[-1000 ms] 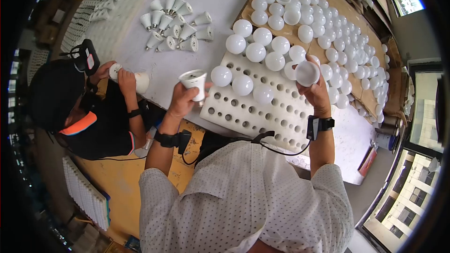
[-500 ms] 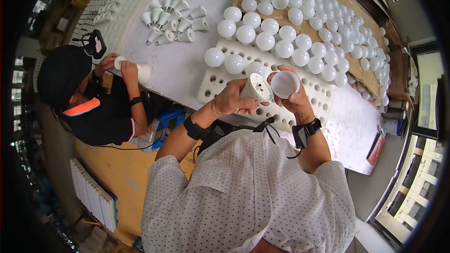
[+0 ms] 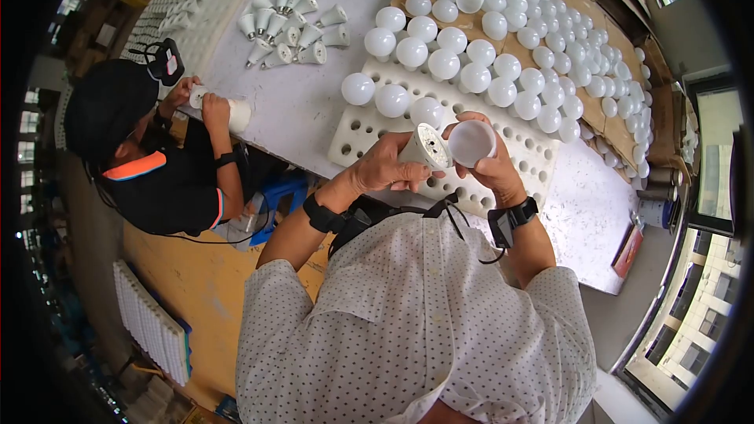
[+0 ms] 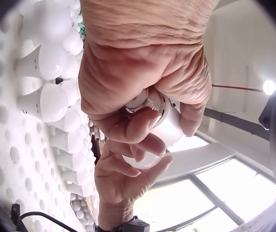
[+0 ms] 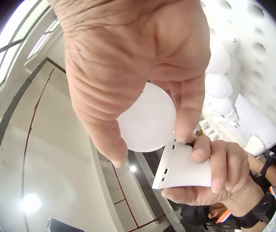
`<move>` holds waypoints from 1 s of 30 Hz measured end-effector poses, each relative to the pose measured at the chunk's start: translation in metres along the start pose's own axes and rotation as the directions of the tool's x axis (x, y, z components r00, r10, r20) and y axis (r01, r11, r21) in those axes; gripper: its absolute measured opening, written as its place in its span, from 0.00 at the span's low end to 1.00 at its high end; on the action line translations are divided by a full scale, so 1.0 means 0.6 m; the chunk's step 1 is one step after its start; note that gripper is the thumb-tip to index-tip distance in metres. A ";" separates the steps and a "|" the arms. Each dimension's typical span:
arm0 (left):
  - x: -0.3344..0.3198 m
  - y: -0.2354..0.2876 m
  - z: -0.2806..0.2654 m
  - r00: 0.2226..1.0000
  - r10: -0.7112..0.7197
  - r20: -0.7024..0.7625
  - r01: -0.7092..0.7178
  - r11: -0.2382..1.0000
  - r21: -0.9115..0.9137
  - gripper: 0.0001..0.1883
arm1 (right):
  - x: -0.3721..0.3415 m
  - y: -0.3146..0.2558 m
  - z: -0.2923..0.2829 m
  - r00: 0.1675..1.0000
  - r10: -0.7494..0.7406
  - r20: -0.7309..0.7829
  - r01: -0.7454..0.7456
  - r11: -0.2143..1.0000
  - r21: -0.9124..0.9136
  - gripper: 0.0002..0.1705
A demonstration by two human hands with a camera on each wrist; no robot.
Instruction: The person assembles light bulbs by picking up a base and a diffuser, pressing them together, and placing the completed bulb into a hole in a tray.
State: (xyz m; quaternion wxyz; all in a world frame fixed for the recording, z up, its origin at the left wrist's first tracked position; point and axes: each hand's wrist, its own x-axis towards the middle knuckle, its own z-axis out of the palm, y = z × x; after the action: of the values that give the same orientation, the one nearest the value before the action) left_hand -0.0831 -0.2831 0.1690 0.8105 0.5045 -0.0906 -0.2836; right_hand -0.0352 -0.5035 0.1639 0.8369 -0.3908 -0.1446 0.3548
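Observation:
My left hand grips a white flared LED bulb housing, its wide end with a round, dotted plate turned toward my right hand. In my right hand is a white bulb cover, thumb and fingers around its sides, its hollow side showing in the head view. Cover and housing are side by side, rims close together. The right wrist view has the cover right at the wide rim of the housing. A metal screw base shows inside my left palm.
Beneath my hands lies a white foam tray with holes, assembled bulbs standing in its far rows. Many covers sit on cardboard behind it. Several housings lie piled at left. Another person works at the table's left side.
My hands came together over the tray from wide apart, the left moving right with the housing, the right moving left with the cover. The housing tipped from upright toward the cover.

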 end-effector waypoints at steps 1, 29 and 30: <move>-0.002 0.006 0.000 1.000 0.000 -0.001 0.000 1.000 -0.001 0.27 | -0.001 -0.009 0.009 0.999 0.018 -0.044 -0.027 0.974 -0.223 0.45; 0.005 0.021 0.010 1.000 -0.006 0.003 0.002 0.704 0.710 0.26 | 0.004 0.029 0.067 0.916 -0.272 0.295 0.379 0.349 -0.857 0.26; 0.006 0.022 0.011 0.999 0.030 0.019 -0.035 0.703 0.710 0.26 | 0.002 0.029 0.067 0.919 -0.273 0.283 0.369 0.346 -0.863 0.26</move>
State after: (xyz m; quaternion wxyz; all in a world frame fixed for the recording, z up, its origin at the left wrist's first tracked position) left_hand -0.0782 -0.2855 0.1832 0.5586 0.7749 -0.2040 -0.2140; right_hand -0.0635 -0.4725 0.1772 0.5387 -0.7256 -0.4229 0.0663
